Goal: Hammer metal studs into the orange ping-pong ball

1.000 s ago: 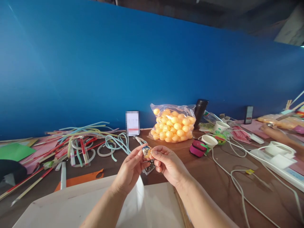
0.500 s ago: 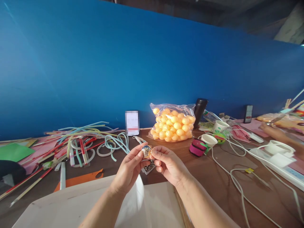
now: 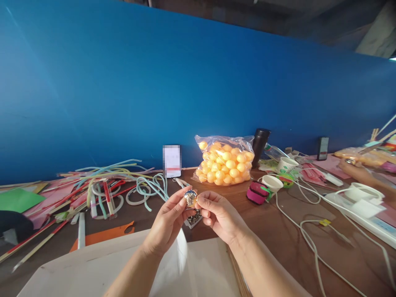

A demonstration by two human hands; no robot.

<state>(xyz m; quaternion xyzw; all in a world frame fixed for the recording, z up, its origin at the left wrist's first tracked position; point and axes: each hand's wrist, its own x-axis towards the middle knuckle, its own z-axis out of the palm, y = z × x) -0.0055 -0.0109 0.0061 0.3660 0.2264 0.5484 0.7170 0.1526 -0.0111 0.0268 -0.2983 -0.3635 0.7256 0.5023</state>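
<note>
In the middle of the head view, a shiny silver ball point(image 3: 190, 198) sits between the fingertips of both hands. My left hand point(image 3: 167, 225) pinches it from the left, thumb toward me. From the right, the thumb and fingers of my right hand point(image 3: 222, 216) are closed on its edge. The ball's surface mirrors the surroundings, so finer detail cannot be made out. Just behind and below the fingers stands a small grey tray point(image 3: 194, 224) with dark shiny metal pieces in it, partly hidden by my hands.
A clear bag of orange balls point(image 3: 225, 163) lies beyond my hands, beside a black bottle point(image 3: 261, 144). Coloured tubes and strips point(image 3: 102, 185) clutter the left. White cables point(image 3: 309, 239) and a paper cup point(image 3: 272, 182) are to the right. Another person's hand point(image 3: 355, 170) shows far right.
Both my hands keep their hold on the silver ball, almost unmoved. At far right, the other person's hand has shifted slightly.
</note>
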